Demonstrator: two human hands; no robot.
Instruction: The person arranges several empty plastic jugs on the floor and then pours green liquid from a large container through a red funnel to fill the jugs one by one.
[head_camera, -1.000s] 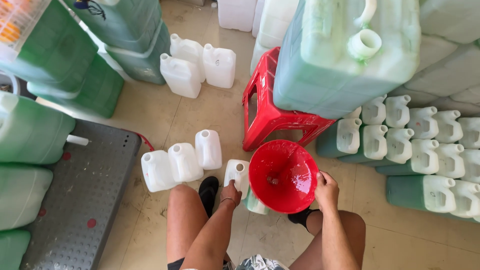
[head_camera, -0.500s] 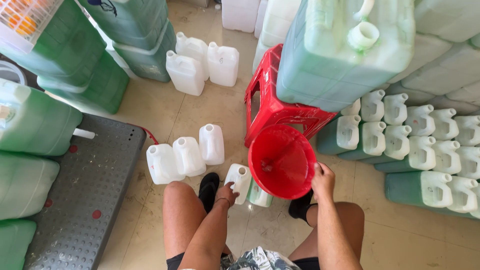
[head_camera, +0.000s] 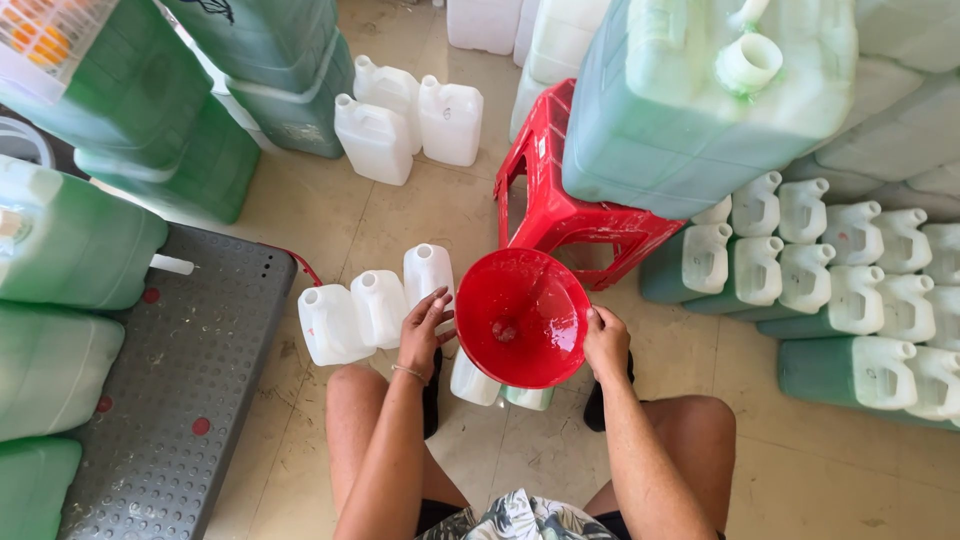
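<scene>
Two hands were busy at a red funnel (head_camera: 522, 318): the right hand (head_camera: 606, 340) gripped its rim, while the left hand (head_camera: 424, 332) rested with loose, open fingers on a small white jug (head_camera: 428, 275) just beside it. The funnel sat over a jug on the floor, below the big green container (head_camera: 700, 100) on the red stool (head_camera: 560, 205). Judging by this, the filling step was in hand; the next move called for keeping the funnel steady and upright.

A beige tiled floor (head_camera: 400, 215) lies in bright, even light. A grey studded metal platform (head_camera: 170, 400) sits at the left beside stacked green-filled plastic jerrycans (head_camera: 70, 240). A red plastic stool (head_camera: 570, 215) carries one large green-filled jerrycan (head_camera: 690, 100). Rows of small white-capped jugs (head_camera: 850, 290) line the right.
</scene>
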